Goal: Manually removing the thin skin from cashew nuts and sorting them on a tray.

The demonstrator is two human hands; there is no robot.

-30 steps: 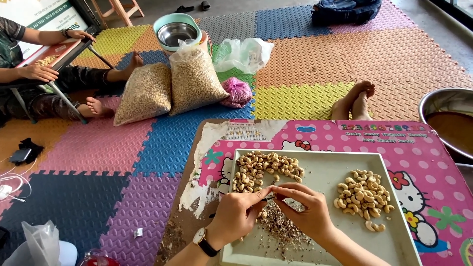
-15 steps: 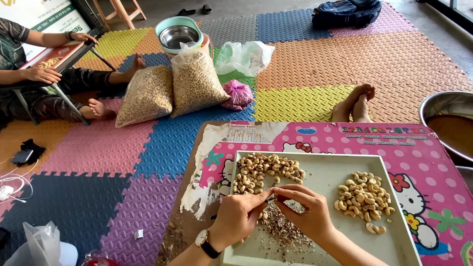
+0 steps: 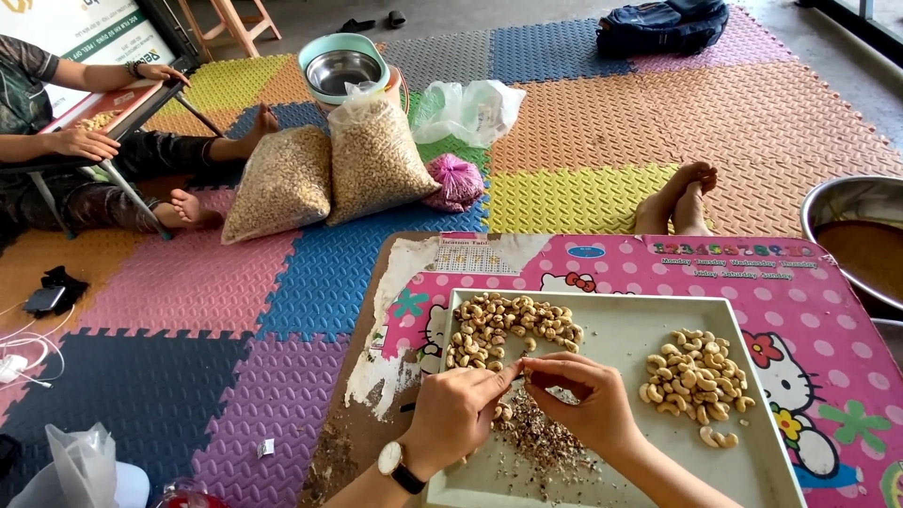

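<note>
Low in the frame, a pale tray (image 3: pixel 621 329) lies on a pink cartoon-printed counter (image 3: pixel 800 310). It holds three lots: a heap of unpeeled nuts (image 3: pixel 508 329) at its upper left, a smaller pile of paler peeled nuts (image 3: pixel 694 376) at its right, and a scatter of brown skins (image 3: pixel 541 442) in the middle, under the hands.

The left hand (image 3: pixel 456 414), a watch (image 3: pixel 392 461) on its wrist, comes up from the bottom edge; its fingers are pressed together, pinching a thin blade-like tool whose tip points right. The right hand (image 3: pixel 583 400) reaches in from the lower right, fingers curled and pinched on one small nut (image 3: pixel 529 374), which sits at the meeting of both hands above the skins. Bare feet (image 3: pixel 677 193) rest on the mat beyond the counter.

At the right edge stands a steel basin (image 3: pixel 851 202) with brown contents. At upper centre, two clear bags (image 3: pixel 329 174) full of nuts lean together on the foam mat (image 3: pixel 188 282), with a green bowl (image 3: pixel 343 66) holding a steel one behind them, a crumpled clear bag (image 3: pixel 470 108) and a small pink net bag (image 3: pixel 456 181) to their right. At upper left another person (image 3: pixel 56 141) sits at a small tray of nuts. A dark backpack (image 3: pixel 658 23) lies at the top right.
</note>
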